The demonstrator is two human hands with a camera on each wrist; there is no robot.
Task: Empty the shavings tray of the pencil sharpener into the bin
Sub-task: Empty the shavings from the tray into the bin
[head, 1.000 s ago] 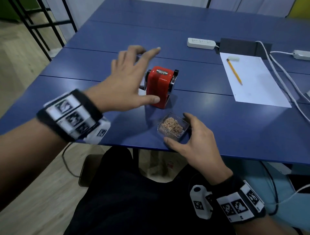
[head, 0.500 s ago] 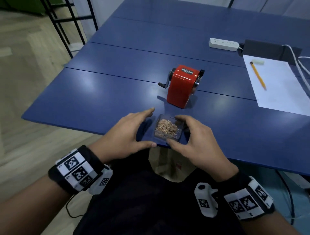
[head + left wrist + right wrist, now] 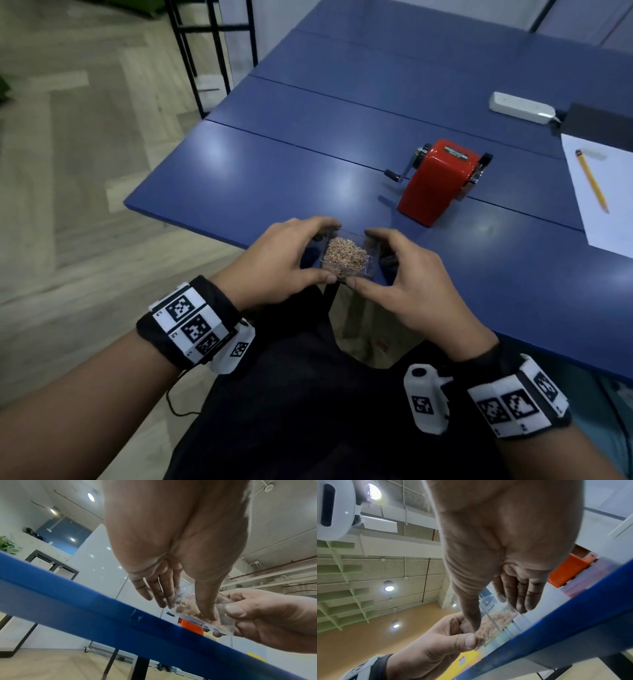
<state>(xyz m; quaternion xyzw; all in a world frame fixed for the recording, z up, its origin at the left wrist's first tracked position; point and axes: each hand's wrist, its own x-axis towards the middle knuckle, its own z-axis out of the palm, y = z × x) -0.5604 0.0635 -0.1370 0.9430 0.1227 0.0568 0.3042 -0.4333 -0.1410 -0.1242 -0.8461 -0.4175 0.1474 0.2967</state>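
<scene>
Both hands now hold the tray (image 3: 346, 255). A second ago only my right hand (image 3: 407, 284) had it on the bench (image 3: 257, 178) while my left hand (image 3: 281, 260) was up by the sharpener (image 3: 436, 181); half a second ago the left had come down beside the tray. Now left thumb and fingers (image 3: 308, 226) pinch its left side, right thumb and fingers (image 3: 380, 234) pinch its right side, and both grips are closed on the clear plastic. The wrist views show the tray lifted just off the bench at the near edge, level or nearly so, with the shavings (image 3: 346, 255) heaped inside.

The sharpener stands alone, far and to the right of my hands, well apart from them, so the tray is fully out and that step is finished. My view has also swung left, toward the floor (image 3: 85, 171) beyond the bench's left end, which I take as the start of the carry. No bin shows in any view, so I cannot say where it stands or how far I must go.

What remains, as I judge it, is the carry and the tip. The heap sits high in a shallow open tray, so any tilt or jolt on the way could spill shavings onto my lap or the floor; two hands should keep it steady.

Off to the far right lie a pencil (image 3: 592, 180) on paper (image 3: 613, 205) and a power strip (image 3: 522, 107), none in the way.
</scene>
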